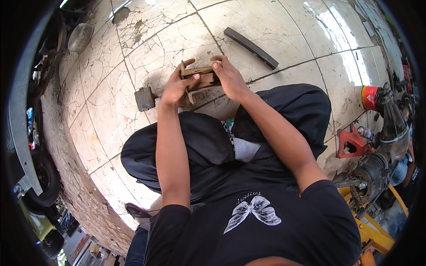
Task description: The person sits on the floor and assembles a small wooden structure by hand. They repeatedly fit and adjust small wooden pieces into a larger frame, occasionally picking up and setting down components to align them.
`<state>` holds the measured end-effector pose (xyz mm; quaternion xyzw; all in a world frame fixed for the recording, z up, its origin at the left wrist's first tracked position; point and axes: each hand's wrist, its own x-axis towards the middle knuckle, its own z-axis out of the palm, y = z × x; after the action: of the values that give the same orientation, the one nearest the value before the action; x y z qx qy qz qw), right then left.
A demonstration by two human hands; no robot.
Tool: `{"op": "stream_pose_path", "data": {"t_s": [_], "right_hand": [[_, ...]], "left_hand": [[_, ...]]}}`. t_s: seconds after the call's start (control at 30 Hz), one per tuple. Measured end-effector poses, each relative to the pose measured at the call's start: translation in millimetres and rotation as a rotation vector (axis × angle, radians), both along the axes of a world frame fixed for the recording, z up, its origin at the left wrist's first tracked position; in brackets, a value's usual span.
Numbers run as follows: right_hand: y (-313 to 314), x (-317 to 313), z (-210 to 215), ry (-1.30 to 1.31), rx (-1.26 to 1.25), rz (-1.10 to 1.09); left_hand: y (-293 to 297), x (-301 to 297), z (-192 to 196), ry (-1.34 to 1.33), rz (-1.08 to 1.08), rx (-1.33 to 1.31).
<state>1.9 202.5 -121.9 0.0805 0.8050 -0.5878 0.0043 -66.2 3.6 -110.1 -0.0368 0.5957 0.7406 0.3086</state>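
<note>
Between my two hands is a rusty brown metal bracket (203, 79) with raised sides, lifted in front of my crossed legs. My left hand (177, 85) grips its left end, thumb laid over the middle. On the other end, my right hand (229, 80) is closed with the thumb on the upper edge. A hammer with a blocky metal head (145, 99) lies on the floor beside my left wrist; that hand hides part of its handle. Beyond my right hand, a dark straight metal bar (251, 48) rests slantwise on the tiles.
Cracked pale floor tiles (159, 53) surround me. To the right stand a red can (369, 97), a red jack stand (353, 142) and a large greasy gearbox-like assembly (370, 177). A rough masonry edge (84, 195) runs along the left, with a rounded grey object (80, 38) farther off.
</note>
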Motion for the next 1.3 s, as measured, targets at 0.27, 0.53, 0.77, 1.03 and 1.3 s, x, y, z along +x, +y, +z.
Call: {"op": "stream_pose_path", "data": {"t_s": [0.27, 0.53, 0.77, 1.03, 1.3], "right_hand": [[-1.1, -2.3, 0.5, -0.016, -0.011, -0.006], [-0.4, -3.0, 1.0, -0.016, -0.003, -0.008], [-3.1, -4.0, -1.0, -0.023, -0.002, -0.022], [-1.9, -2.0, 3.7, -0.039, 0.004, -0.03], [-3.4, -5.0, -0.9, -0.013, 0.005, -0.035]], "left_hand": [[20.6, -0.4, 5.2, 0.101, 0.04, -0.564], [-6.6, -4.6, -12.7, -0.011, -0.019, 0.041], [11.3, -11.1, -2.9, 0.049, -0.074, -0.467], [2.3, -1.0, -11.3, 0.033, 0.031, -0.064], [1.2, -9.2, -14.0, 0.048, 0.001, -0.232]]}}
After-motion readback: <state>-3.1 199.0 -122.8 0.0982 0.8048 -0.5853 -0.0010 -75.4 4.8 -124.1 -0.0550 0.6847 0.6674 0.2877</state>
